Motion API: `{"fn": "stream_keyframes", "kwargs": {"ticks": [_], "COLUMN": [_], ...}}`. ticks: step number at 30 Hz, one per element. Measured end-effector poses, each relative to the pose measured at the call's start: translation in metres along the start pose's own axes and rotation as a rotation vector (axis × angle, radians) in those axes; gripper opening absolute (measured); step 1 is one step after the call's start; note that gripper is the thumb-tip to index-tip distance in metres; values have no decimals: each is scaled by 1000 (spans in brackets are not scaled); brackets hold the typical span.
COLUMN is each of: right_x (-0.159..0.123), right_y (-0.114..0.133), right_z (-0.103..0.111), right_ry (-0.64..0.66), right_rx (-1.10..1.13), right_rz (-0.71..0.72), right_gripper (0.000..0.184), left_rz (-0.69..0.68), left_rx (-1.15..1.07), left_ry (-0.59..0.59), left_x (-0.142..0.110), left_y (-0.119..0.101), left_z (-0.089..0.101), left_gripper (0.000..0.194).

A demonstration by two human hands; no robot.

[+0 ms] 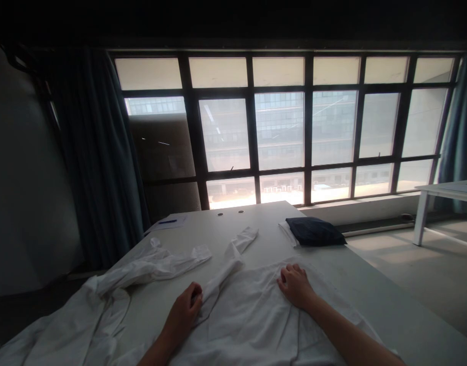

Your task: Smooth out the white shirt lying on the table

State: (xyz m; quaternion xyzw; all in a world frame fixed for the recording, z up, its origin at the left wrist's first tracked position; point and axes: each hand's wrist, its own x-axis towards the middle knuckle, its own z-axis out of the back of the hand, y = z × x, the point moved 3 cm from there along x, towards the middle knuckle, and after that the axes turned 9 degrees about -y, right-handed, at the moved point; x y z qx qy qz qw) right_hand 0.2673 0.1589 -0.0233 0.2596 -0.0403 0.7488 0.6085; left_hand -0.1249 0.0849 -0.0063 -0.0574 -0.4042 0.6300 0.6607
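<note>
A white long-sleeved shirt (252, 310) lies spread and wrinkled on the white table in front of me, one sleeve (237, 249) stretching away toward the far side. My left hand (184, 307) is closed at the shirt's left edge, beside that sleeve, with its curled fingers on the cloth. On the upper right part of the shirt, my right hand (296, 285) has its fingers bent and closed on the fabric. Its fingertips are partly hidden. A second white garment (84, 310) lies crumpled to the left, apart from both hands.
Folded dark and white cloths (313, 231) lie near the table's right edge. A paper with a blue pen (167, 221) is at the far left of the table (203, 229). Behind stand large windows (281, 127) and a dark curtain (92, 152); another white table (424, 213) is at right.
</note>
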Motion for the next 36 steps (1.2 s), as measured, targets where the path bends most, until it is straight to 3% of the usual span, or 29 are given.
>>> {"fn": "stream_keyframes", "kwargs": {"ticks": [36], "right_x": [0], "right_y": [-1], "right_z": [-2], "right_ry": [-9], "right_rx": [15], "right_rz": [7], "right_gripper": [22], "left_rz": [-28], "left_rx": [-12], "left_ry": [107], "left_x": [-1], "left_y": [-1], "left_z": [-3], "left_gripper": [19]}}
